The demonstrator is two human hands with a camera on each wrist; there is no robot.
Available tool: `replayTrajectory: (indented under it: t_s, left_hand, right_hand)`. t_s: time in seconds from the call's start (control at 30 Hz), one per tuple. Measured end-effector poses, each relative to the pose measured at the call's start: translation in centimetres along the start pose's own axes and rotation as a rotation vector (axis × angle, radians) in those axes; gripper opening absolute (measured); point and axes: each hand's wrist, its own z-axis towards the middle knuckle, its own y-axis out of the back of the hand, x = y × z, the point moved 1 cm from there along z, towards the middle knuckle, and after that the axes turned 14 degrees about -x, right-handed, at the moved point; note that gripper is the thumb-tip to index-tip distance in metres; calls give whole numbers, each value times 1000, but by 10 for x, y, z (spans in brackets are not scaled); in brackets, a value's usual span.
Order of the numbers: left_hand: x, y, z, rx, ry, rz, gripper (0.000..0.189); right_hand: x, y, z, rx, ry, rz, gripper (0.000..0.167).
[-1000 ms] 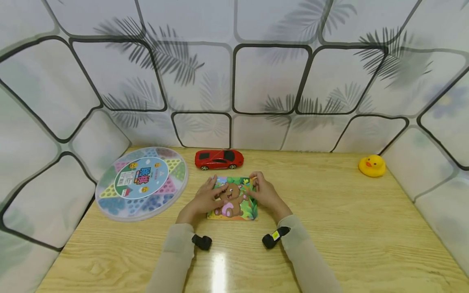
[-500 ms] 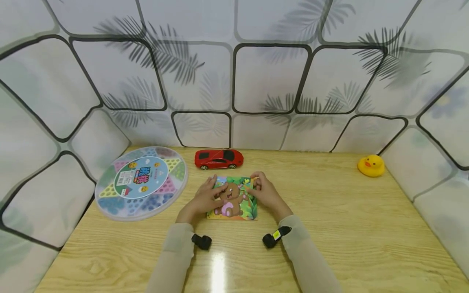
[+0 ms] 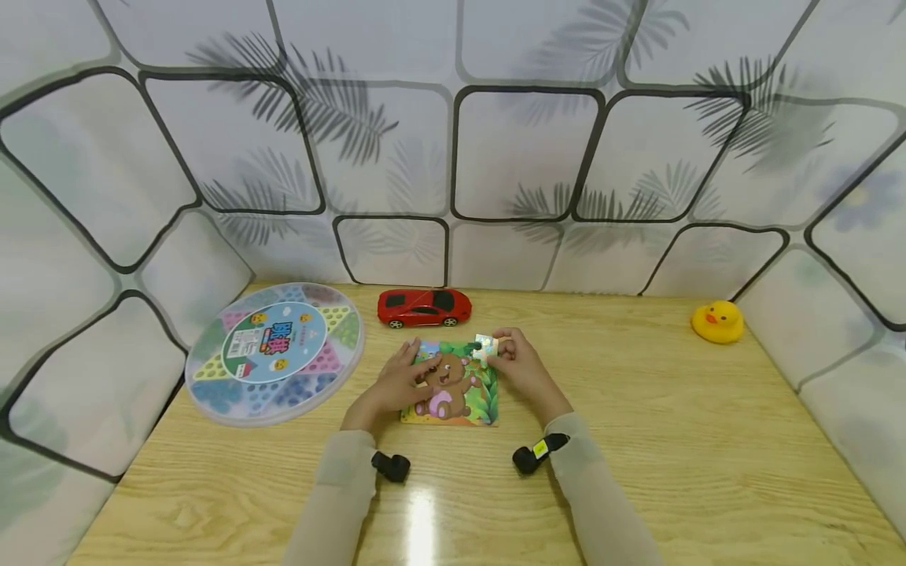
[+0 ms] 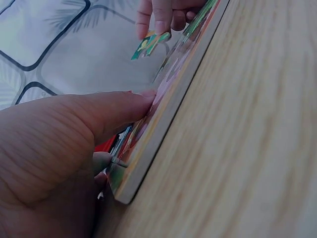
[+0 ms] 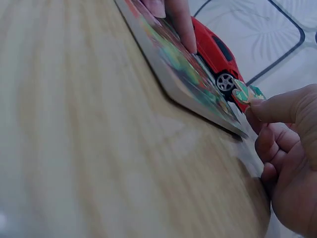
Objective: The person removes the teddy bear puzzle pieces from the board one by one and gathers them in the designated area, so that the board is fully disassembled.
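Note:
A bear jigsaw puzzle (image 3: 453, 405) in a thick flat board lies on the wooden table in front of me. My left hand (image 3: 393, 387) rests on its left part with fingers spread, the thumb lying over the picture in the left wrist view. At the upper right corner, my right hand (image 3: 525, 371) pinches a small puzzle piece (image 3: 484, 347) between thumb and finger. This piece (image 4: 148, 45) is raised above the board in the left wrist view, and a dark green patch shows in the board beside it. The right wrist view shows the pinched piece (image 5: 242, 92) tilted.
Behind the puzzle stands a red toy car (image 3: 423, 307). A round Chinese checkers set (image 3: 276, 354) lies at the left, and a yellow rubber duck (image 3: 718, 321) sits at the back right. Patterned fabric walls (image 3: 524, 157) border the table (image 3: 672, 440).
My right hand has lifted a puzzle piece from the board's upper right corner, tilting it up and moving slightly right. The left hand has stayed in place on the puzzle.

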Motion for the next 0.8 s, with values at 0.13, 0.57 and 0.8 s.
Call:
replayTrajectory:
  t_s: [0.13, 0.57, 0.8]
  left_hand:
    - [0, 0, 1, 2, 0, 4, 60]
    - [1, 1, 0, 5, 5, -12, 61]
    - [0, 1, 0, 15, 0, -12, 61]
  right_hand:
    - [-6, 13, 9, -15, -51, 47, 41]
    - [-14, 69, 20, -48, -157, 5, 45]
    - [-10, 90, 25, -26, -148, -80, 44]
